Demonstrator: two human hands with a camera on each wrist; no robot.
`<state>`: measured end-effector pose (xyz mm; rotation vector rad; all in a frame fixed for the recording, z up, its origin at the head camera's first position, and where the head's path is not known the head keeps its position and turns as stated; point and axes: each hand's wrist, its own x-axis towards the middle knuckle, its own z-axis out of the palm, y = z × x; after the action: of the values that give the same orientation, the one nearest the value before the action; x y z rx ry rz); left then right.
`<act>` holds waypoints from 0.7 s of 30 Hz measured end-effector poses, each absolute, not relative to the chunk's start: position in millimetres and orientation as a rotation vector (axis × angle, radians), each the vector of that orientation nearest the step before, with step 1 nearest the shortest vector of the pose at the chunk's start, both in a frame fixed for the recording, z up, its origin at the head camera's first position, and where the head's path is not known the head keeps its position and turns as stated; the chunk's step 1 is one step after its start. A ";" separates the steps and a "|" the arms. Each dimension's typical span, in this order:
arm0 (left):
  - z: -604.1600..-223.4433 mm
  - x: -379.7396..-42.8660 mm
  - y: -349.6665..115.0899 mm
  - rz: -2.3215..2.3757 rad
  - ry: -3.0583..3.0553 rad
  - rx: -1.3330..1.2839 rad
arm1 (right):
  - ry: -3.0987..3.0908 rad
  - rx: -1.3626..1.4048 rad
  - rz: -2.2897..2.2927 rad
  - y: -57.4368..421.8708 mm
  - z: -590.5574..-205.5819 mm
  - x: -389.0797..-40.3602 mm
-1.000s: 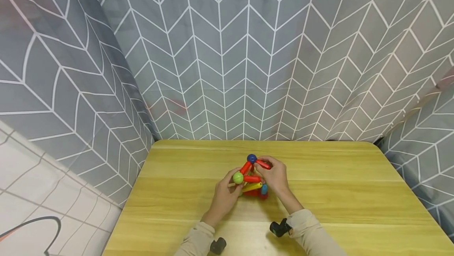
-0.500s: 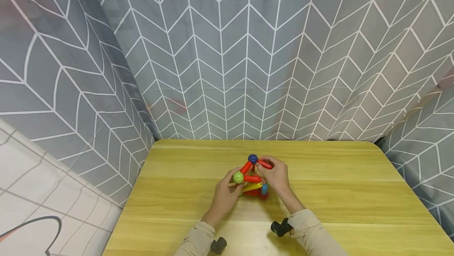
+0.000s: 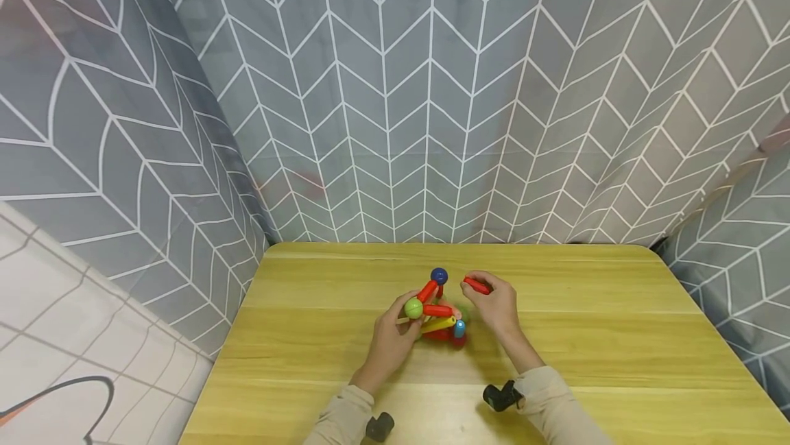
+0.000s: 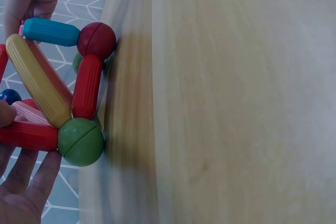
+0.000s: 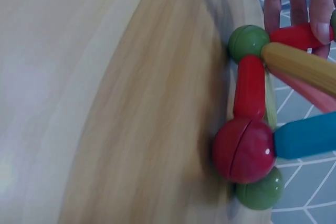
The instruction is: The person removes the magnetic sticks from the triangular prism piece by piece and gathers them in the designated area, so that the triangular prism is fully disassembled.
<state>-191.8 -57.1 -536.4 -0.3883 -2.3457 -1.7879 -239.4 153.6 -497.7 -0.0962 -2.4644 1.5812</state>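
Note:
A frame of ball-and-rod building pieces stands on the table, its lower green ball and dark red ball low at the tabletop. My left hand grips its left side, fingers around a red rod. A lime ball and a dark blue ball form its upper corners. One yellow rod slants across the front, beside a light blue rod. Just right of the frame, my right hand pinches a loose red rod, apart from the dark blue ball.
The wooden table extends widely to both sides. A patterned grey curtain hangs right behind its far edge. Black wrist-worn devices stick out beneath both sleeves, low over the table.
My right hand has drawn the red rod away from the dark blue ball, moving right. The left hand keeps its grip and the frame has barely moved.

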 end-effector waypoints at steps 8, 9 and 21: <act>-534.8 -191.1 -57.4 -1.789 -2.346 -0.391 | -2.586 -0.056 1.507 168.6 -503.8 -237.3; -534.4 -190.9 -57.5 -1.788 -2.346 -0.391 | -2.596 -0.057 1.501 170.2 -504.3 -236.7; -535.1 -192.9 -56.5 -1.783 -2.353 -0.379 | -2.612 0.008 1.643 184.0 -511.3 -226.4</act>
<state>-192.9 -56.5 -535.1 -0.3789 -2.3532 -1.7827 -226.4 184.0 -511.3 0.0083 -2.6118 1.6434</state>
